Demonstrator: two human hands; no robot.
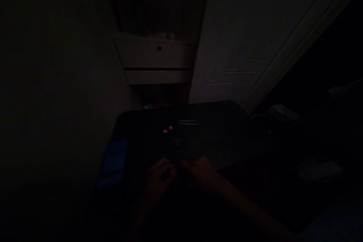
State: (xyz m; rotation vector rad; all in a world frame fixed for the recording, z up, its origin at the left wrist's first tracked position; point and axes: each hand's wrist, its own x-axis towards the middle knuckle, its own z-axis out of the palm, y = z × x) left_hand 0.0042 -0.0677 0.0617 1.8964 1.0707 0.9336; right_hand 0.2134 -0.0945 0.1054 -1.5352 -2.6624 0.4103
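Note:
The scene is very dark. My left hand [157, 176] is curled at the near part of the dark table [221, 128], its fingers closed round a small dark thing with an orange-red part [172, 172]. Close by on the right, my right hand [202, 170] is bent with its fingers together; whatever is in them is lost in shadow. Beyond the hands lies a small purple piece [177, 142]. Farther off are two small orange pieces, one [170, 127] roundish and the other [165, 131] flatter. Two thin pale rods [188, 122] lie nearly parallel; whether they join is unclear.
A blue flat object [113, 160] lies at the table's left edge. Behind the table stand a drawer unit [157, 56] with a round lock and a pale panelled door [232, 45]. To the right, a pale box [283, 112] shows faintly in the dark.

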